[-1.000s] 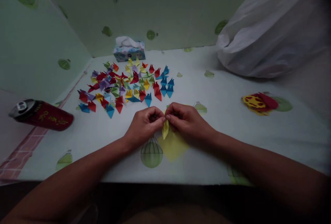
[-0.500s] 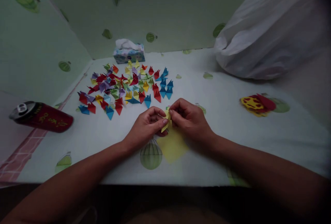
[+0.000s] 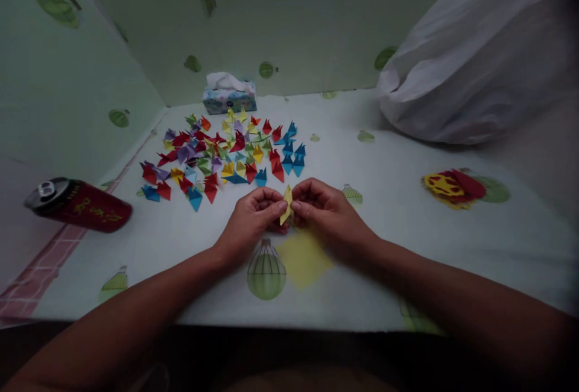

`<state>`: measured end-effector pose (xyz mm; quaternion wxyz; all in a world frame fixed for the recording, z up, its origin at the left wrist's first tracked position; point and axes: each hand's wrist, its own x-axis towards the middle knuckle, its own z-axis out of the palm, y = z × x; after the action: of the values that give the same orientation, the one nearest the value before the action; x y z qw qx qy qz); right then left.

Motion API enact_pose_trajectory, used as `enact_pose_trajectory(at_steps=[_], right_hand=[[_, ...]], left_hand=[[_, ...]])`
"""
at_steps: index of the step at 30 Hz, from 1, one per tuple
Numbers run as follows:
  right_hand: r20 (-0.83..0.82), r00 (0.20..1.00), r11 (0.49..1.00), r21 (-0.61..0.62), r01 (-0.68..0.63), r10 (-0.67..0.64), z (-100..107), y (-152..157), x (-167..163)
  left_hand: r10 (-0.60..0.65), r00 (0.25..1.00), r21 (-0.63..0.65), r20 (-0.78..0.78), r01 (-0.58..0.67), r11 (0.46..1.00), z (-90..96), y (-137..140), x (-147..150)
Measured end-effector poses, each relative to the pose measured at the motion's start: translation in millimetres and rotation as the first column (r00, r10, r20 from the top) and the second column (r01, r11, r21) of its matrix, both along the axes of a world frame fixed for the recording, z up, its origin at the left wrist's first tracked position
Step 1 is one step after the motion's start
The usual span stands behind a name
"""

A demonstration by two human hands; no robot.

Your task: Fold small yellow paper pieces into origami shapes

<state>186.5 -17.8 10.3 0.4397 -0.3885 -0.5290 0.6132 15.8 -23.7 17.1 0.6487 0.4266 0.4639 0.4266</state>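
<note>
A small folded piece of yellow paper (image 3: 286,206) is pinched between my two hands, its long pointed shape standing nearly upright. My left hand (image 3: 256,214) grips it from the left with thumb and fingers. From the other side my right hand (image 3: 328,211) holds its right edge, fingers curled. Flat on the table just below them lies a yellow square sheet (image 3: 305,259), partly covered by my right hand. Beyond my hands spread many small folded paper birds (image 3: 237,142) in red, blue, yellow, green and purple.
A red drink can (image 3: 84,205) lies on its side at the left. Behind the birds stands a tissue box (image 3: 230,99). A big white plastic bag (image 3: 456,84) fills the back right, with red and yellow cut-out pieces (image 3: 452,188) in front of it.
The folded yellow paper has turned more upright and shows more of its face between my fingers. My right fingertips have shifted down along it. The whole view has shifted slightly.
</note>
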Motion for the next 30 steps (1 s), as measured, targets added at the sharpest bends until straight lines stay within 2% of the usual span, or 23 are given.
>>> enact_pose_trajectory(at_steps=[6,19,23,26,30], right_hand=[[-0.02,0.999,0.998,-0.058,-0.036,0.035,0.0,-0.8,1.1],[0.04,0.999,0.999,-0.034,-0.019,0.021,-0.7,-1.8,-1.8],[0.132,0.991,0.995,0.091,-0.029,0.017,-5.8,-0.2,0.3],[0.235,0.972,0.974,0.225,-0.026,-0.028,-7.0,0.5,1.9],[0.342,0.935,0.939,0.343,-0.028,-0.097,-3.3,-1.4,2.8]], left_hand=[[-0.021,1.0,0.083,-0.018,0.022,0.996,-0.6,-0.6,-0.2],[0.004,0.996,0.15,-0.092,0.01,0.989,-0.8,-0.5,1.5],[0.018,0.987,0.17,-0.157,0.009,0.985,0.5,-0.7,1.5],[0.019,0.982,0.179,-0.186,0.014,0.984,2.1,-1.2,1.4],[0.019,0.982,0.195,-0.187,0.018,0.981,3.7,-2.3,2.2]])
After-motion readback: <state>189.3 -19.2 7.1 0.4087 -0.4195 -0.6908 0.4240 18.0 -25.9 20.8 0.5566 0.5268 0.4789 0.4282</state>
